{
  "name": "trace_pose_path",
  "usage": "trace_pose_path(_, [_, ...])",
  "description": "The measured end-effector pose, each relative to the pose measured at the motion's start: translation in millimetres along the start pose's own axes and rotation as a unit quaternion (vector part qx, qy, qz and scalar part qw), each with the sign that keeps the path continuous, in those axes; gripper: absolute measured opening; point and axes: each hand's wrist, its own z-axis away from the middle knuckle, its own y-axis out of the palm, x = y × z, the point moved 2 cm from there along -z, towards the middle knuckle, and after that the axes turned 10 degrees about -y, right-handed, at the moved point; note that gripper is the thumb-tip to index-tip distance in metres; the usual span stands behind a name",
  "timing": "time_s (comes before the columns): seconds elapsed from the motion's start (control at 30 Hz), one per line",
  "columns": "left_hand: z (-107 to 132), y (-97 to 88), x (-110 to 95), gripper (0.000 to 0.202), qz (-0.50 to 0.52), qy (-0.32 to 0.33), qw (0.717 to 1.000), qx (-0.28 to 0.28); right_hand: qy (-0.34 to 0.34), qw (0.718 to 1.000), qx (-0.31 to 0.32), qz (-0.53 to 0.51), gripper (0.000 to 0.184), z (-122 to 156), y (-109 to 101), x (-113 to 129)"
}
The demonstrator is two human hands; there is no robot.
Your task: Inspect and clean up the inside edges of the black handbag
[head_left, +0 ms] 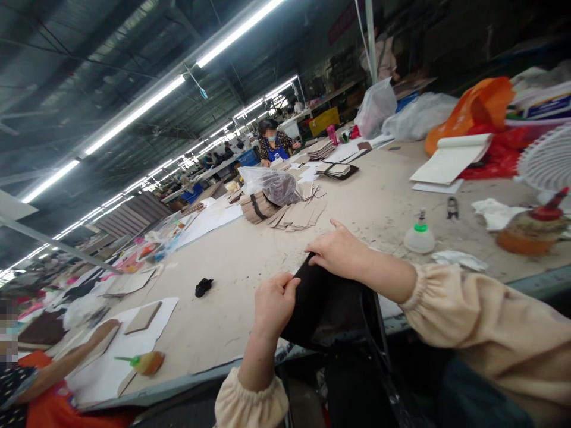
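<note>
1. The left hand [273, 306] is pinching the upper edge of the black material [311, 300].
2. The right hand [341, 252] is holding the same edge, farther along.
3. The material is extending below both hands, at the table [379, 202]'s near edge.

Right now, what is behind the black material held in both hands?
Past the upper edge of the black material, the marked tabletop shows, with fanned tan pieces farther back. Whatever lies directly behind the material is covered.
</note>
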Motion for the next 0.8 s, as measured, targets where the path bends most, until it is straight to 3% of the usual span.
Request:
trace_pose_path(0.33, [-1.8,-1.7,-0.6,0.024,-0.019,-0.006,1.000,0.019,0.013,1.000,0.010,0.007,0.014,-3.7,0.5,0.3])
trace_pose_path(0.53, [-13.1,-4.6,-15.5,0.021,-0.074,-0.007,0.996,0.057,0.024,1.000,0.015,0.011,0.014,-7.9,1.5,-0.5])
trace_pose_path(0.8, [-30.6,11.0,-26.1,0.026,-0.127,-0.002,0.992,0.010,0.010,1.000,-0.007,0.020,0.019,6.0,-4.7,-3.9])
